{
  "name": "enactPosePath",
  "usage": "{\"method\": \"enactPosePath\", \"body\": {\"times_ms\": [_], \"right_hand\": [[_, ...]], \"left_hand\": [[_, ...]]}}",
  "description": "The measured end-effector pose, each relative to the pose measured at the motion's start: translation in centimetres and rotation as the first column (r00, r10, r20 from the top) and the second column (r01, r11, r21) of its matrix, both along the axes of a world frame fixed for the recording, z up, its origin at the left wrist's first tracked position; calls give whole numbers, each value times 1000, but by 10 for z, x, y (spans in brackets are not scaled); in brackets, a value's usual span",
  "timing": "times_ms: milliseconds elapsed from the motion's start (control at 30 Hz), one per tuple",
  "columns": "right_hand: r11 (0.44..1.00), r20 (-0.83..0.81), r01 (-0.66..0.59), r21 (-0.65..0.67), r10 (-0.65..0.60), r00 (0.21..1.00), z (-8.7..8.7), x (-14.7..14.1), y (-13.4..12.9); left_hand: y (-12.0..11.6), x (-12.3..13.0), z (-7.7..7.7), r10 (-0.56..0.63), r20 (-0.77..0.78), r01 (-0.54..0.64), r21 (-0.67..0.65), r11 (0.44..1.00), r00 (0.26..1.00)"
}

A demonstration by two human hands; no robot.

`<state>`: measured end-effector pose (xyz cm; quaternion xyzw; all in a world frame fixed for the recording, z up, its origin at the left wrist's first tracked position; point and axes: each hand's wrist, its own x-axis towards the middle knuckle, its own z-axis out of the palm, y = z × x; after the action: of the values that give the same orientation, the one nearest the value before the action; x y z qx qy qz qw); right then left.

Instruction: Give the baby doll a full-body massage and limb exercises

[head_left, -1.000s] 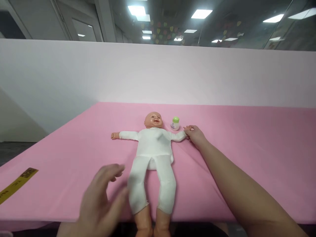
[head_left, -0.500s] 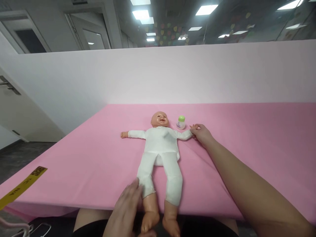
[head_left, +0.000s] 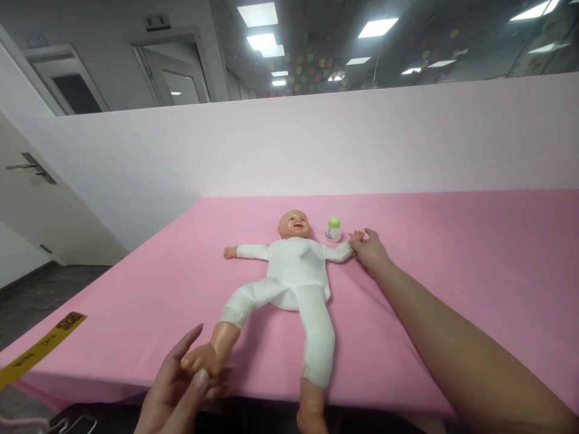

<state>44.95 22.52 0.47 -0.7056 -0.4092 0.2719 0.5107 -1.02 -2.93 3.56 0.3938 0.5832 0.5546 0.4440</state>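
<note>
A baby doll (head_left: 297,265) in a white suit lies face up on a pink-covered table (head_left: 452,271), its arms spread. My left hand (head_left: 178,386) holds the doll's foot (head_left: 203,357) on the left, thumb below and a finger raised; that leg is swung out to the left. My right hand (head_left: 371,250) is closed around the doll's wrist on the right, with the small doll hand (head_left: 357,234) showing beyond my fingers. The doll's other leg (head_left: 318,337) lies straight toward the near edge. Beside its head stands a small jar with a green lid (head_left: 333,230).
A white wall panel (head_left: 362,144) rises behind the table, with glass above it. On the left is a door with a handle (head_left: 34,167). A yellow strip with printing (head_left: 43,346) juts in at the lower left, near a pale pink cord (head_left: 22,425).
My left hand has gone from beside the doll's left-side leg to its foot, and that leg has swung out left. My right hand stays on the wrist. The view has tilted slightly.
</note>
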Motion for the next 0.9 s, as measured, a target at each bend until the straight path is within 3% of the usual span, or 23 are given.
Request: {"method": "enactPosePath", "body": {"times_ms": [100,233,300,400,467,533,633,733,833,900], "right_hand": [[992,100,9,127,-22,995,12,-14,-10],[930,261,-117,349,23,965,31,-58,-33],[892,379,-267,364,119,917,37,-84,-43],[778,693,-573,257,265,670,41,-112,-52],[696,814,-691,195,278,509,43,-120,-53],[657,867,-739,150,272,418,44,-122,-53],[641,902,-763,78,281,328,44,-118,-53],[637,905,-769,60,290,311,43,-115,-54],[632,887,-773,64,318,334,44,-113,-55],[656,865,-752,61,341,368,45,-113,-56]], "left_hand": [[11,2,4,-44,119,49,-38,998,992],[30,8,5,-79,-13,79,35,996,997],[41,14,11,-128,-82,134,73,988,988],[61,27,24,-193,-153,215,143,966,969],[77,35,30,-219,-196,253,172,952,956],[95,42,31,-258,-265,310,176,934,929],[117,51,27,-298,-382,382,168,909,875],[131,60,23,-305,-445,404,145,903,842],[137,64,19,-289,-462,389,136,911,839],[136,63,18,-274,-461,375,143,916,844]]}}
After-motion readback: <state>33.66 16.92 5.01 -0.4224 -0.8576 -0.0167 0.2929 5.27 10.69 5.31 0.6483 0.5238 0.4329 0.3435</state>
